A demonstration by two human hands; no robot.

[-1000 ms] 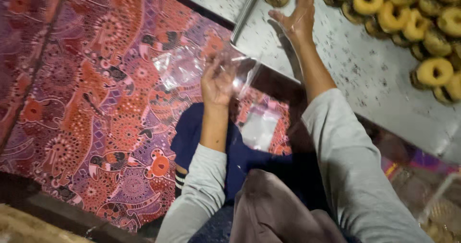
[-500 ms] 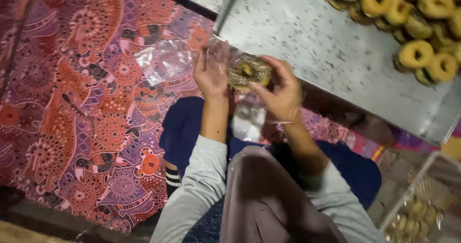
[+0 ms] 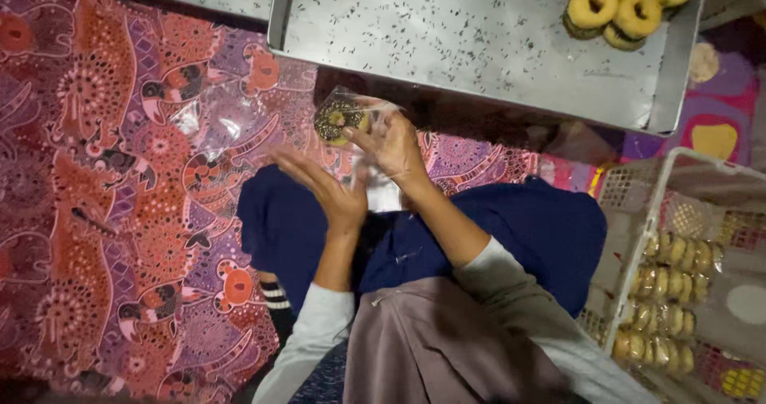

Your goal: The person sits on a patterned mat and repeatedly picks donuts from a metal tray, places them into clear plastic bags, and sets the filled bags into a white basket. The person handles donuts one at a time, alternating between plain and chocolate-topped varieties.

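Doughnut sitting inside clear bag, right hand fingers pinching bag; left hand hovering open, fingers apart; basket holding packed ones; few remaining on tray

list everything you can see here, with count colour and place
doughnut in clear bag: one, dark with speckled topping, held at centre above the lap
metal tray: one, grey and crumb-speckled, top
doughnuts on tray: several, yellow, tray's top right corner
loose clear bags: a few, see-through, on the cloth left of the hands
patterned cloth: one, red and purple, left half
basket: one, white, lower right
bagged doughnuts: many in rows, yellow-brown, inside the basket
left hand: open, palm up, beside the bag
right hand: fingers on the bagged doughnut
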